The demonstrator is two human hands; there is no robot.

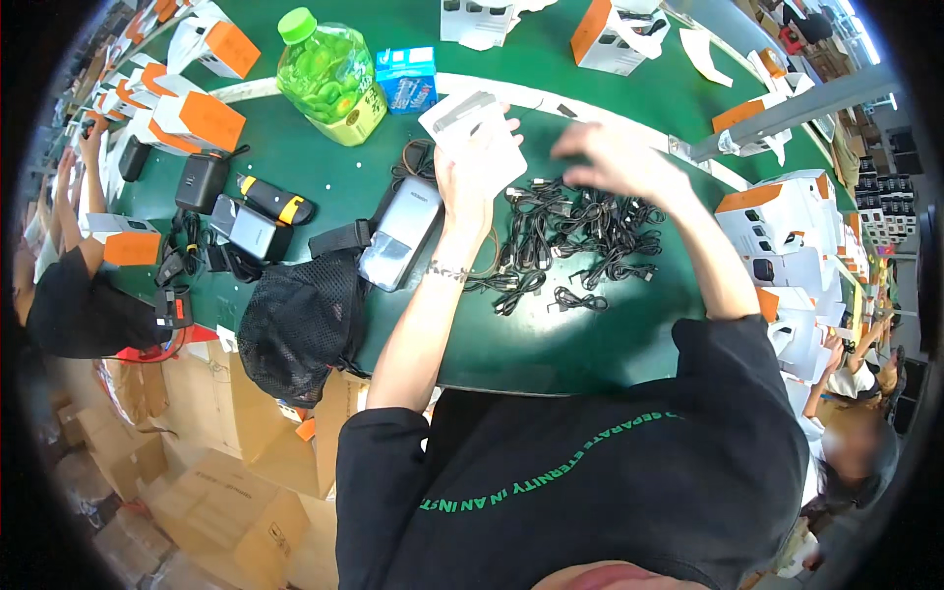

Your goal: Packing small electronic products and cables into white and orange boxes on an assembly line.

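Note:
My left hand [464, 182] is raised over the green table with its fingers round a small stack of white leaflets [503, 162]; the top one has a grey printed patch. To the right, my right hand [619, 162] hovers above a pile of black cables [580, 231]. Its fingers are a little blurred but look apart, with nothing visible in them. The cables lie in small tied bundles, several of them loose near the front. Left of my left forearm are a silver-grey pouch or case [401, 236] and a black mesh cap [303, 320].
A green-capped bottle [332, 84] and a blue carton [407, 79] stand at the back. White-and-orange boxes [202, 118] stand at left, with more boxes [787, 216] at right. Dark devices [246, 226] lie left. A metal post [787, 113] crosses the right side. A co-worker [79, 295] is at left.

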